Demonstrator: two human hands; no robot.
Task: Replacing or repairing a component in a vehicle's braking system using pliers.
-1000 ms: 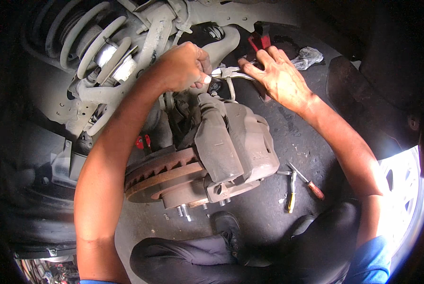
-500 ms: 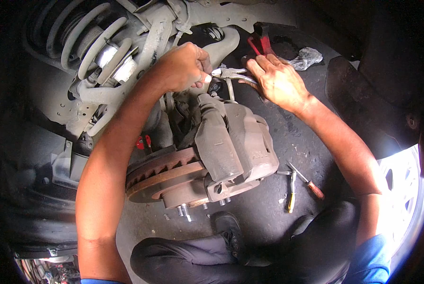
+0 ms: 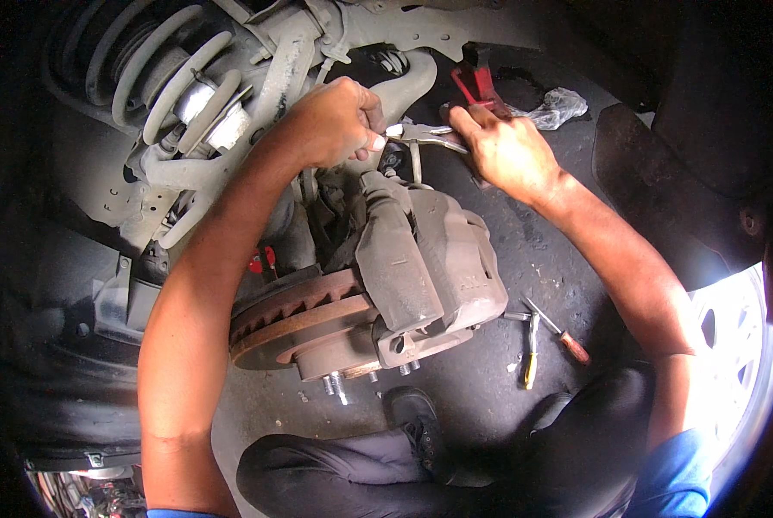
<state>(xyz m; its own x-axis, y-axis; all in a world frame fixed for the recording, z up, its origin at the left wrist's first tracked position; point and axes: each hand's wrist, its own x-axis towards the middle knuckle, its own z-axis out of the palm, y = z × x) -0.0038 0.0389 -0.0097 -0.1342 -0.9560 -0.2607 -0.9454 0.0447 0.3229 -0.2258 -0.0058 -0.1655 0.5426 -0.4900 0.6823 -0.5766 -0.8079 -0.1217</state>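
My right hand [image 3: 512, 151] is wrapped round the handles of a pair of metal pliers [image 3: 423, 135], behind the brake caliper. The jaws point left toward my left hand [image 3: 342, 123], and a small white bit [image 3: 394, 130] shows at their tip. My left hand is closed, its fingers curled and thumb pressed in; what it holds, if anything, is hidden. Below both hands sits the dusty brake caliper [image 3: 438, 259], over the rusty brake disc [image 3: 317, 328]. A thin rod [image 3: 417, 164] rises between the caliper and the pliers.
A coil spring [image 3: 175, 82] and suspension arms fill the upper left. A red tool or stand [image 3: 480, 82] and crumpled clear plastic [image 3: 562, 108] lie beyond my right hand. On the floor are a yellow-handled tool [image 3: 532, 354] and a screwdriver [image 3: 568, 341]. A wheel [image 3: 732, 345] stands far right.
My right hand has shifted slightly, and its fingers sit differently on the plier handles, which look a little wider apart. My left hand stays in place.
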